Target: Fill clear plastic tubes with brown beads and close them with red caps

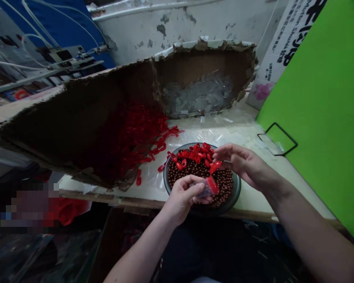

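Over a round grey basin (237,192) of brown beads (221,192), my left hand (184,194) grips a small clear plastic box (205,188) with a red cap. The cap's red flip lid (215,167) stands up, swung away from the box. My right hand (244,163) is just beyond it, fingers loosely bent and apart, with the fingertips close to the raised lid. Whether they touch it I cannot tell. Several loose red caps (196,148) lie on the beads along the basin's far side.
A torn cardboard box (129,78) lies open behind, with a heap of red caps (135,133) spilling out at left and clear plastic boxes (197,94) at right. More clear boxes lie on the white tabletop (253,196). A green panel (321,118) borders the right side.
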### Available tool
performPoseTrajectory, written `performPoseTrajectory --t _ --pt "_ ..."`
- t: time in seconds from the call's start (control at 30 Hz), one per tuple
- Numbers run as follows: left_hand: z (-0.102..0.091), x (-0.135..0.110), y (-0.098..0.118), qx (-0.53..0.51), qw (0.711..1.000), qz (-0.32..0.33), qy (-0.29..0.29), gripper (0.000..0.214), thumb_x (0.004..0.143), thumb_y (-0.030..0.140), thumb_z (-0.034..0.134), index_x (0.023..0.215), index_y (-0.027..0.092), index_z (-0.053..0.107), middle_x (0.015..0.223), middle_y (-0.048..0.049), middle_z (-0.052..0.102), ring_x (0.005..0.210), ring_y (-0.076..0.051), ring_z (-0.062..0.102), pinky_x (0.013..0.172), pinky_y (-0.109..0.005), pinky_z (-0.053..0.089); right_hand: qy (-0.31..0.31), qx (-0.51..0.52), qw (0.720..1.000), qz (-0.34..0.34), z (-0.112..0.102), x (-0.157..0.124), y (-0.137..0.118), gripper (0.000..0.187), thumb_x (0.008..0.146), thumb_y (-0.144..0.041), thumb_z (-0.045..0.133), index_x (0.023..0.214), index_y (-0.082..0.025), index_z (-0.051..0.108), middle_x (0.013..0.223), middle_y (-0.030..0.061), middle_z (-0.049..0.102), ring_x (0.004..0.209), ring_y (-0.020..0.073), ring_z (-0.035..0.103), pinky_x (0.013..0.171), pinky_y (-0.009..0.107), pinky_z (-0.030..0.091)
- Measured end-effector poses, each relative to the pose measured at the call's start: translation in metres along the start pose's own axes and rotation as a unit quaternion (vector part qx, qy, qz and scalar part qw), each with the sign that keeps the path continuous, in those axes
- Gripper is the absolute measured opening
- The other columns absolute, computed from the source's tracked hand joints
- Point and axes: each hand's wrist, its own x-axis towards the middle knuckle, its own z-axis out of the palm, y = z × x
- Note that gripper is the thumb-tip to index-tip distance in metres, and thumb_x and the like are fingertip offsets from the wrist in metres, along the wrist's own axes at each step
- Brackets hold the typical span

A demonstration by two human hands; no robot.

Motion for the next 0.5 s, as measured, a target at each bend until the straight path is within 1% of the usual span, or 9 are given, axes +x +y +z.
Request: performPoseTrajectory --t 0.03,0.07,0.13,0.2,0.23,0.27,0.33,0.43,0.5 --pt "0.001 0.0 -0.002 0.007 1.0 -0.011 -0.012 0.028 0.072 0.029 0.074 0.088 0.01 0.062 0.071 -0.0071 0.071 0.059 -0.014 0.067 0.056 -0.021 0.053 0.01 0.008 1.0 -0.002 0.0 0.008 -0.001 0.032 0.082 -0.047 0.066 0.102 -0.022 0.067 0.099 0.0055 0.065 0.092 0.016 0.06 0.081 0.028 0.049" --pt "0.002 0.0 -0.003 0.014 0.999 -0.023 -0.026 0.029 0.072 0.029 0.075 0.087 0.009 0.062 0.07 -0.0071 0.07 0.057 -0.014 0.067 0.054 -0.02 0.052 0.005 0.014 1.0 0.013 0.002 0.016 -0.001 0.033 0.085 -0.049 0.061 0.1 -0.021 0.067 0.094 0.0054 0.065 0.086 0.0147 0.06 0.078 0.027 0.049" --pt "0.004 0.0 -0.004 0.027 0.997 -0.047 -0.055 0.03 0.07 0.031 0.075 0.087 0.01 0.061 0.067 -0.0064 0.069 0.053 -0.013 0.065 0.049 -0.019 0.05 -0.051 0.018 0.996 0.066 0.008 0.032 0.001 0.035 0.086 -0.051 0.059 0.099 -0.019 0.067 0.086 0.0041 0.065 0.075 0.0117 0.059 0.069 0.024 0.048" --pt "0.005 0.002 -0.005 0.032 0.995 -0.063 -0.072 0.031 0.071 0.033 0.075 0.087 0.011 0.06 0.067 -0.005 0.068 0.049 -0.012 0.063 0.045 -0.018 0.048 -0.126 0.014 0.986 0.113 0.017 0.041 0.004 0.038 0.084 -0.053 0.061 0.099 -0.018 0.067 0.084 0.0033 0.064 0.071 0.0101 0.058 0.063 0.021 0.046" --pt "0.004 0.002 -0.004 0.031 0.995 -0.064 -0.074 0.031 0.072 0.033 0.074 0.088 0.011 0.059 0.067 -0.0043 0.067 0.048 -0.012 0.062 0.044 -0.018 0.047 -0.153 0.011 0.98 0.123 0.022 0.041 0.006 0.04 0.084 -0.054 0.06 0.1 -0.018 0.067 0.085 0.0033 0.064 0.072 0.01 0.058 0.063 0.021 0.046" --pt "0.004 0.003 -0.004 0.028 0.995 -0.058 -0.072 0.031 0.073 0.034 0.073 0.089 0.011 0.059 0.067 -0.0038 0.067 0.047 -0.011 0.062 0.043 -0.018 0.047 -0.168 0.002 0.978 0.12 0.028 0.04 0.008 0.041 0.085 -0.054 0.059 0.101 -0.017 0.066 0.086 0.0034 0.063 0.073 0.0102 0.058 0.064 0.021 0.045" --pt "0.003 0.005 -0.004 0.02 0.997 -0.037 -0.064 0.032 0.075 0.034 0.071 0.092 0.011 0.058 0.068 -0.003 0.066 0.047 -0.011 0.061 0.044 -0.018 0.047 -0.154 -0.028 0.984 0.087 0.037 0.032 0.01 0.042 0.087 -0.054 0.055 0.103 -0.017 0.065 0.087 0.0035 0.062 0.075 0.011 0.058 0.067 0.023 0.045" --pt "0.004 0.007 -0.005 0.007 0.998 -0.018 -0.056 0.033 0.076 0.033 0.071 0.094 0.011 0.055 0.069 -0.0034 0.066 0.049 -0.011 0.062 0.047 -0.018 0.049 -0.081 -0.07 0.994 0.03 0.045 0.019 0.015 0.044 0.091 -0.055 0.048 0.106 -0.017 0.065 0.087 0.0041 0.061 0.077 0.0127 0.057 0.069 0.025 0.046" --pt "0.007 0.007 -0.007 0.004 0.998 -0.024 -0.06 0.032 0.075 0.033 0.071 0.09 0.013 0.051 0.07 -0.0051 0.068 0.05 -0.012 0.063 0.048 -0.02 0.051 -0.046 -0.065 0.997 0.009 0.047 0.016 0.019 0.047 0.092 -0.056 0.043 0.108 -0.017 0.064 0.089 0.0052 0.061 0.078 0.0139 0.057 0.071 0.026 0.046"
